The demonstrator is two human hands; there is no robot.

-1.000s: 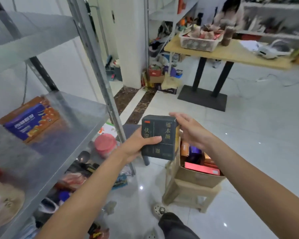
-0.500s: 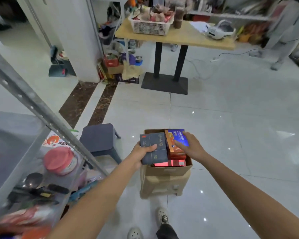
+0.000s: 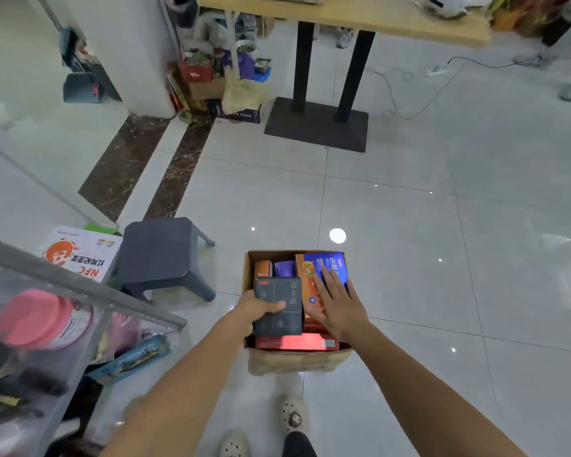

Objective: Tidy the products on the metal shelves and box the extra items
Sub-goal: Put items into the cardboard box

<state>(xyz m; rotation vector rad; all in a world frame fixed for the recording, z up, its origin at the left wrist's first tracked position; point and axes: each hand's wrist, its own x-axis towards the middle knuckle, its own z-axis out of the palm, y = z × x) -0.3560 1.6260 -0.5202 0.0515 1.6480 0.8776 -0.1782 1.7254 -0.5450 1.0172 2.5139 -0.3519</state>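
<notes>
Left hand (image 3: 255,307): thumb and fingers clamped on matte dark rectangular box (image 3: 279,306)
Right hand (image 3: 335,303): fingers straight, spread flat on glossy blue-orange carton (image 3: 323,267)
Cardboard box (image 3: 249,268): brown, open-topped, packed

dark box (image 3: 279,305), atop full cardboard carton (image 3: 249,263)

From my end, the dark box (image 3: 277,321) hides all but the thumb of the left hand (image 3: 254,308), the right hand (image 3: 335,306) covers part of the orange-and-blue pack (image 3: 327,263), the goods on the metal shelf (image 3: 80,285) are blurred, and the top edge cuts off the table (image 3: 376,18).
</notes>
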